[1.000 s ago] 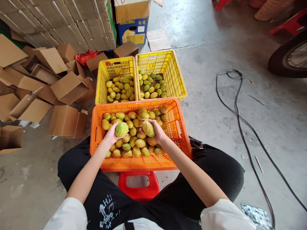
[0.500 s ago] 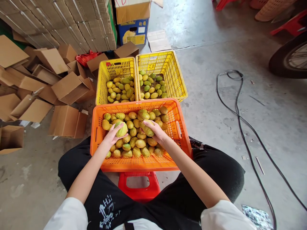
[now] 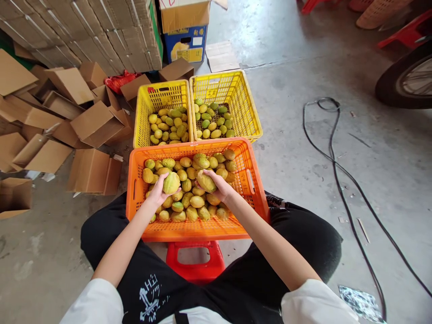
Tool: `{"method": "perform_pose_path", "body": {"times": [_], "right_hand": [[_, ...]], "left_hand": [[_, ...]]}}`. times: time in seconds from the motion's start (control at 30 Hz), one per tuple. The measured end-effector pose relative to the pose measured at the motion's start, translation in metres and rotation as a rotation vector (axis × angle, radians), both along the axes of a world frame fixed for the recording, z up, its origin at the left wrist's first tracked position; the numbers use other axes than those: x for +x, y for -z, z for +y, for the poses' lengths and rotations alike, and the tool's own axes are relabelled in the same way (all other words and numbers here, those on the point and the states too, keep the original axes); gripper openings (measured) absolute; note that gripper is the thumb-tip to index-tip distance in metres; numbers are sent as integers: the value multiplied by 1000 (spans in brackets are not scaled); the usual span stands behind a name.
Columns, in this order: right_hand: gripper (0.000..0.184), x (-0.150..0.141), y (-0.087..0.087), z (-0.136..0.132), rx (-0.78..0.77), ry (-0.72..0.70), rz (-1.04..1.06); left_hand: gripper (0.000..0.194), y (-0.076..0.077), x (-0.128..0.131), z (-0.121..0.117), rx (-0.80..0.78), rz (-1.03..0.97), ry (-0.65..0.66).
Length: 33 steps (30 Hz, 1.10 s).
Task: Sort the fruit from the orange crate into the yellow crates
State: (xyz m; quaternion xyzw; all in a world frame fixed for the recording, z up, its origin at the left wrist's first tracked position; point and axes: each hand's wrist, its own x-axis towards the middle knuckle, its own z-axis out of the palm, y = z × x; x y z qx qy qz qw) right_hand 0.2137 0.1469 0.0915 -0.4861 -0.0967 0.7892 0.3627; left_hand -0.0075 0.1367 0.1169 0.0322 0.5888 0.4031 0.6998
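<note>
Both hands are over the orange crate (image 3: 256, 198), each wrapped around one fruit. The left hand (image 3: 155, 194) cups a round green-yellow fruit (image 3: 171, 182) at ten o'clock of the pile; the right hand (image 3: 218, 186) grips an oval fruit (image 3: 206, 181), long axis tilted toward ten o'clock. Two yellow crates (image 3: 251, 121) sit at twelve o'clock, the left one nearer the left hand.
</note>
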Motion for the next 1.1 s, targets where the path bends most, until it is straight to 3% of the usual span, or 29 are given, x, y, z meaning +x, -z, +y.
{"method": "perform_pose_path", "body": {"times": [0.23,0.47,0.6,0.8,0.93,1.1], "right_hand": [[20,1,-5,2,-33,73,-58],[19,-1,1,4,-74,96,-71],[17,-1,6,4,-110,71,-72],[20,-2,-5,2,-35,62,-100],[23,-3,-7,0,9,98,-135],[17,-2,-7,2,-74,84,-101]], "left_hand": [[41,-1,-2,1,0,-66,54],[34,-2,-5,0,-24,-56,50],[20,-1,-4,-1,-49,-38,38],[11,3,-5,1,-58,-43,-78],[19,3,-6,3,-68,-82,-67],[35,0,-6,3,-40,-157,-2]]}}
